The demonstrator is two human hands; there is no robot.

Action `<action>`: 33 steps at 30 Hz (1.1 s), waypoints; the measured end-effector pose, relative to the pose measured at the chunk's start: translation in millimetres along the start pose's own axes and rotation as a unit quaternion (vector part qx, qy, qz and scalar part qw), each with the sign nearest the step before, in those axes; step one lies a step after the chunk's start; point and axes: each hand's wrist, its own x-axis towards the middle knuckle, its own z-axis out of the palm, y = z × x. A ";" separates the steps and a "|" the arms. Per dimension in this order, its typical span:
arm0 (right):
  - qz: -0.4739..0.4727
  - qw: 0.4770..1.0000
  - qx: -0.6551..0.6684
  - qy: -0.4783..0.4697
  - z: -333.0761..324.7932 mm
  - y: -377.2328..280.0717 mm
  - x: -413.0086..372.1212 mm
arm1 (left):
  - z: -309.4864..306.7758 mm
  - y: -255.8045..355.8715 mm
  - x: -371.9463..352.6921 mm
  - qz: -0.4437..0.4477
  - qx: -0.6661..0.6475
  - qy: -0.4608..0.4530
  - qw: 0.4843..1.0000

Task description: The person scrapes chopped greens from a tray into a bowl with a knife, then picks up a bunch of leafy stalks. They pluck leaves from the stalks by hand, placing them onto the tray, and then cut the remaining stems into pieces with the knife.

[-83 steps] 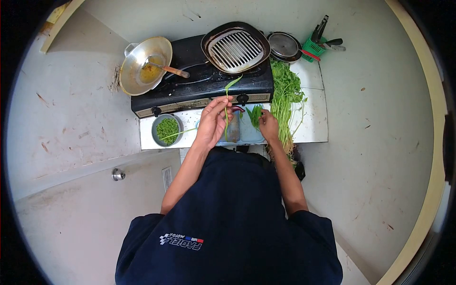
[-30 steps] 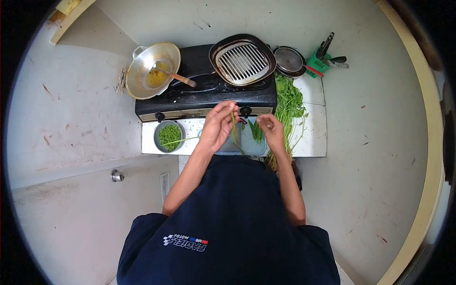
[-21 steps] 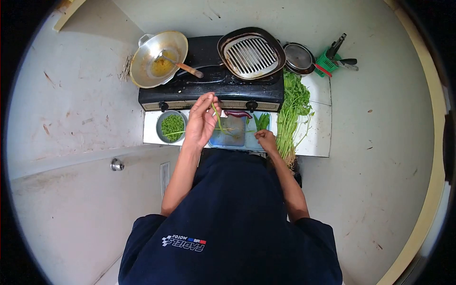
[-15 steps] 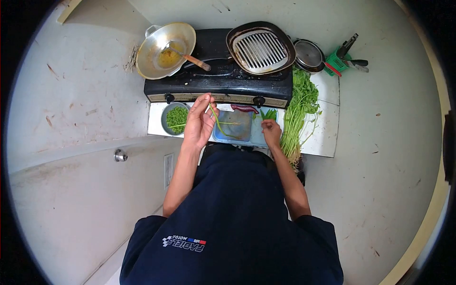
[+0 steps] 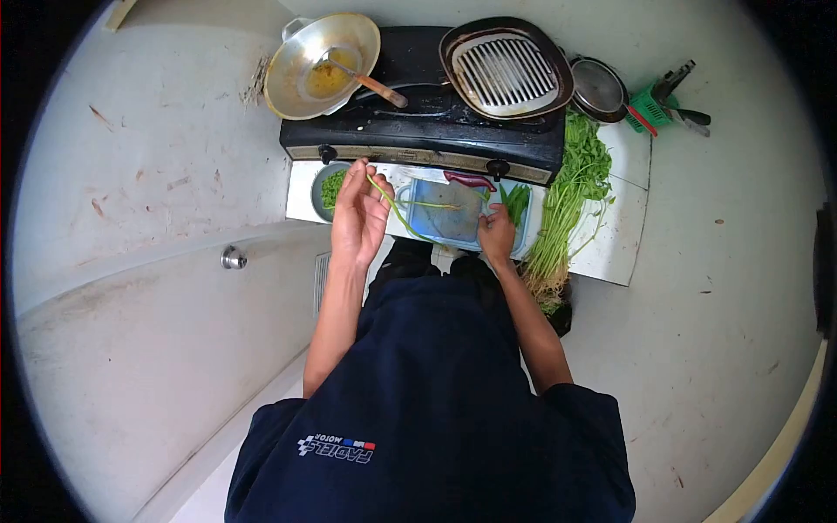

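My left hand [image 5: 360, 213] is raised in front of the stove, its fingertips pinching a long green stem [image 5: 398, 213] that hangs down to the right. Below my right hand [image 5: 496, 234] lies the blue tray [image 5: 440, 222]; its fingers are bent together near a bit of green, and what they hold is too small to make out. Green leaves [image 5: 514, 205] lie at the tray's right side, and a dark red knife handle [image 5: 469, 180] rests along its back edge. A thin pale stem lies across the tray. Behind my left hand stands a bowl of chopped greens [image 5: 332, 188].
On the black stove [image 5: 418, 132] sit a wok [image 5: 288, 83] with a wooden-handled utensil and a grill pan [image 5: 506, 78]. A large bunch of leafy greens [image 5: 571, 200] lies at the right. Behind it are a round pan [image 5: 599, 90] and a green basket [image 5: 647, 106] with utensils.
The view has shifted, so the stove and counter sit higher and further right. My right hand is now lower and left of the leaves, which show more. My left hand keeps the stem.
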 end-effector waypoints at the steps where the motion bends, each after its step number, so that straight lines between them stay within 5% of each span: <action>1: -0.018 0.998 0.050 -0.020 -1.3 -2.5 -3.3 | -1.9 2.0 0.9 0.008 -0.014 0.005 1.000; 6: -0.077 0.948 0.214 -0.224 -9.6 -21.9 -17.7 | -24.0 20.0 10.6 0.052 -0.101 0.047 0.992; 12: -0.050 0.875 0.244 -0.416 -4.4 -49.1 -14.9 | -62.4 63.2 21.3 0.138 -0.196 0.160 0.958; 16: -0.051 0.895 0.251 -0.364 20.2 -49.9 -10.0 | -96.2 89.2 27.5 0.229 -0.016 0.185 0.956; 20: -0.096 0.936 0.178 -0.289 19.9 -63.2 4.6 | -128.3 100.0 34.7 0.226 0.175 0.215 0.934; 25: -0.164 0.956 0.052 -0.236 22.0 -66.8 14.3 | -190.6 98.0 50.3 0.194 0.434 0.239 0.847; 28: -0.201 0.958 -0.016 -0.205 25.8 -65.0 13.4 | -224.3 96.5 60.4 0.217 0.605 0.206 0.738; 33: -0.196 0.959 -0.108 -0.175 38.2 -63.0 9.1 | -255.1 110.6 66.1 0.139 0.672 0.154 0.711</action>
